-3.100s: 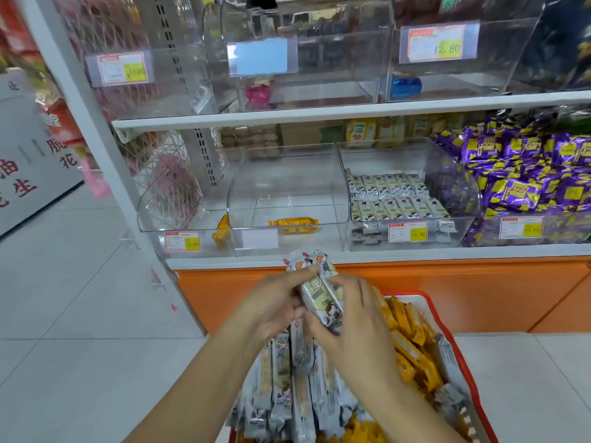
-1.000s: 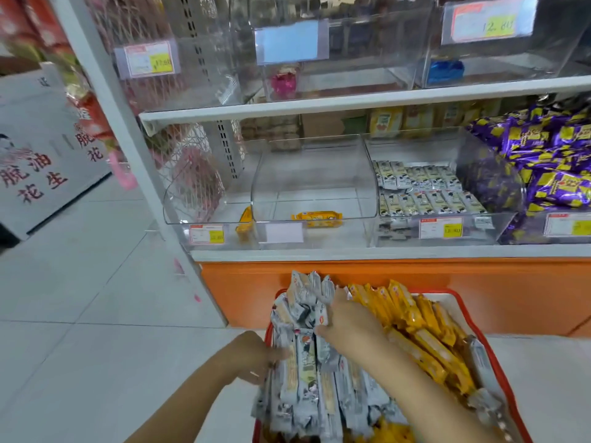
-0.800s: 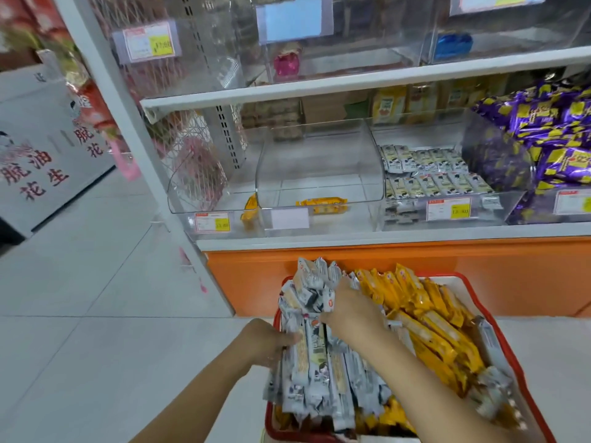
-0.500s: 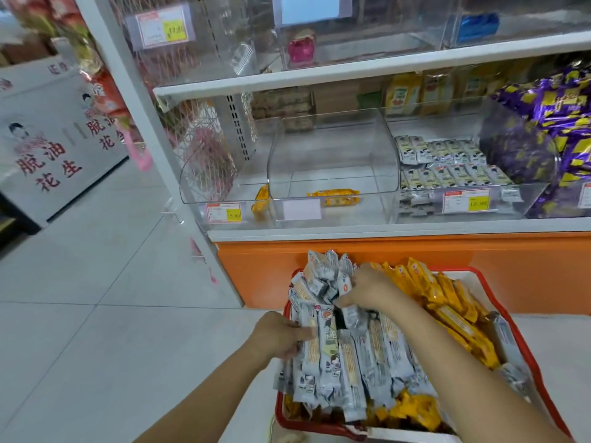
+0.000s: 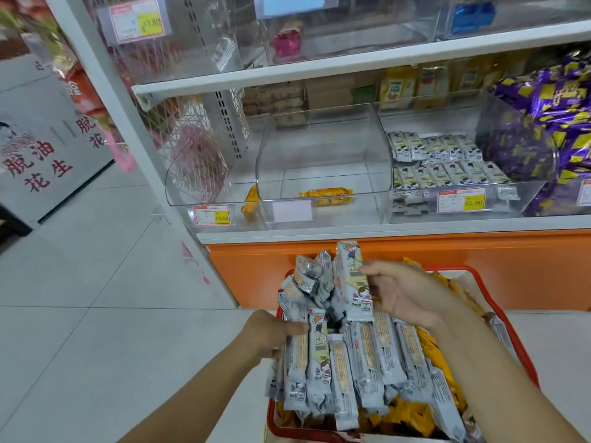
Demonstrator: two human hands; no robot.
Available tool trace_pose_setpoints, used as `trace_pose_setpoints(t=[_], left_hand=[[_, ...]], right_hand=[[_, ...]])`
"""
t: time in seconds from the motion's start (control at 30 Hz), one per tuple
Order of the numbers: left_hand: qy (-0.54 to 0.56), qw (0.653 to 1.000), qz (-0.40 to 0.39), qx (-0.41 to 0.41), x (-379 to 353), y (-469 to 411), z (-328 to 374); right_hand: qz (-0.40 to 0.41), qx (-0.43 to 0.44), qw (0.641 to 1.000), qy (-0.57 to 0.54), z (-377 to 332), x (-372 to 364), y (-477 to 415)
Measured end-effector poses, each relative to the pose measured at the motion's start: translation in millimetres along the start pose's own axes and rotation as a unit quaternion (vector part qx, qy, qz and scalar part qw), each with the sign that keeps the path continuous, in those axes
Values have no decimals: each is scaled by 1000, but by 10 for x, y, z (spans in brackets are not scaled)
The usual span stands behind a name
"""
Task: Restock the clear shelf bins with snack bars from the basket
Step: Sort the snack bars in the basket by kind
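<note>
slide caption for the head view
Right hand holds a grey snack bar over the red basket, below clear bins.

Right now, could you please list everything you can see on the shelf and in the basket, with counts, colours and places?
basket: one, red, in front of the shelf.
grey bars: many, grey, piled in the basket's left and middle.
yellow bars: many, yellow, basket's right side and underneath.
lifted bar: one, grey, above the pile.
middle bin: one, clear, lower shelf.
single bar: one, yellow, inside the middle bin.
right bin bars: two rows, grey-cream, next bin rightward.
purple packets: many, purple, far right.
left hand: grips the grey bars' left edge.
right hand: pinches the lifted bar.
</note>
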State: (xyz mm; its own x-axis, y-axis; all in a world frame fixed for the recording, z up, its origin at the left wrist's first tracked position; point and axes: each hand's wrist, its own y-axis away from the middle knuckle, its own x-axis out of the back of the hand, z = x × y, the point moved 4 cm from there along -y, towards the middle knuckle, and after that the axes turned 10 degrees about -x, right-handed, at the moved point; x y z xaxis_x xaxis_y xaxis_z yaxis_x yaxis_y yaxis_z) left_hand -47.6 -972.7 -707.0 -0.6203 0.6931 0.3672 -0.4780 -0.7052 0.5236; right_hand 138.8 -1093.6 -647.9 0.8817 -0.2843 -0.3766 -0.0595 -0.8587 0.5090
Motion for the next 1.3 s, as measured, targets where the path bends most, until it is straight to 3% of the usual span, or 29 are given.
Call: trace_pose_setpoints(t=[0.27, 0.4, 0.57, 0.7, 0.9, 1.13, 1.3], left_hand=[[162, 983, -86, -7, 349, 0, 326], [257, 963, -84, 16, 325, -126, 250], [391, 909, -146, -20, 181, -146, 347], [457, 862, -210, -68, 45, -84, 562], [386, 895, -167, -147, -31, 3, 968], [455, 854, -208, -141, -240, -12, 1282], [486, 819, -242, -182, -426, -6, 1569]], right_hand=[[30, 7, 999, -29, 5, -118, -125], [80, -12, 996, -31, 86, -107, -267], [148, 41, 988, -5, 85, -119, -358], [189, 119, 968, 111, -73, -255, -335], [236, 222, 932, 164, -325, -252, -129], [251, 281, 921, 99, -635, -10, 103], [296, 306, 892, 150, -753, 99, 211]])
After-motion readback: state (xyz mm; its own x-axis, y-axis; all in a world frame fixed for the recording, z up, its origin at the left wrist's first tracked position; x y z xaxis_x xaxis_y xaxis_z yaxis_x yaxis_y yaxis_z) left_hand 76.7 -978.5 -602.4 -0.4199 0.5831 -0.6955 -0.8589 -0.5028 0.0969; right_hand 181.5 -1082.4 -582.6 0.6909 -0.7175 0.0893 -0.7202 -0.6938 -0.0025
